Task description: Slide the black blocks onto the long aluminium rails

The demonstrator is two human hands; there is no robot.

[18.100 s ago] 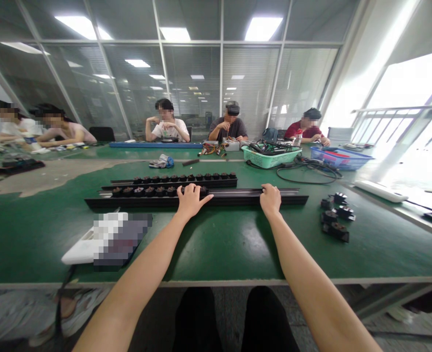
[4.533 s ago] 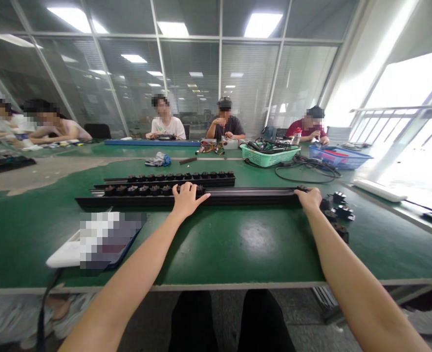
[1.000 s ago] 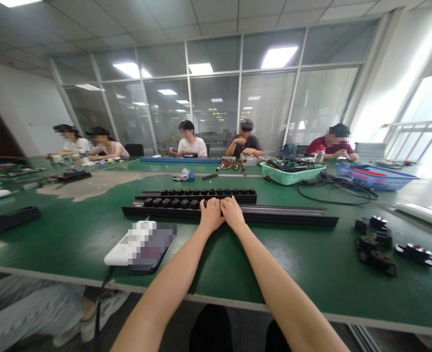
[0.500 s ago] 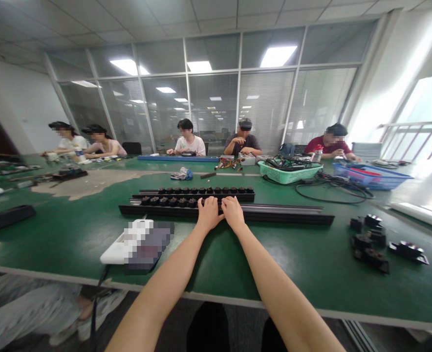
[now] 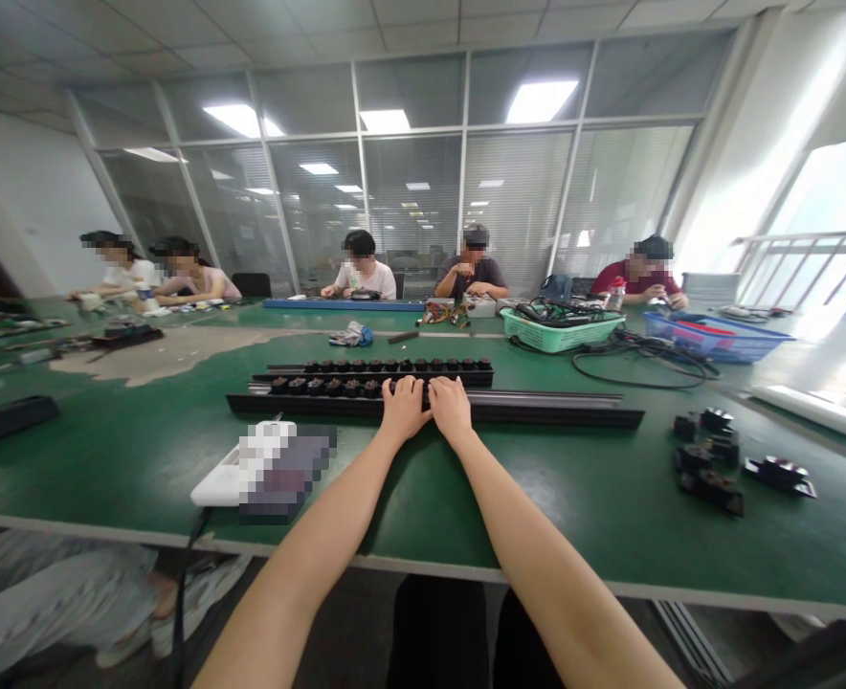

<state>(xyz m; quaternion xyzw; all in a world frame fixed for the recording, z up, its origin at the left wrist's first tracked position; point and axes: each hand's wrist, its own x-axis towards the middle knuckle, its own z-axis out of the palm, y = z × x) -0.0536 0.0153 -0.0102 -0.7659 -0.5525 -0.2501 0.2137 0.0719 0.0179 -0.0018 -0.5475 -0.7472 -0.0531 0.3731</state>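
Observation:
A long black rail [image 5: 552, 413] lies across the green table in front of me, with a row of small black blocks [image 5: 333, 387] seated in its left part. My left hand [image 5: 404, 411] grips the rail at the end of that row, fingers curled over the top. Close beside it, my right hand [image 5: 450, 410] is curled over the same rail, the thumbs nearly touching. Whatever lies under the fingers is hidden. Just behind, a shorter black rail [image 5: 272, 371] carries a full row of similar blocks. To the right of the long rail, its groove shows bare.
Several loose black blocks [image 5: 710, 455] lie on the right. A white device [image 5: 214, 486] with a cable is at the left front. Farther back stand a green basket [image 5: 563, 332] of cables, a blue basket [image 5: 745, 344] and a crumpled cloth [image 5: 351, 334]. Several people sit across the table.
The view has shifted slightly, so the scene sits a little farther left and up. Both hands stay on the long rail in nearly the same grip.

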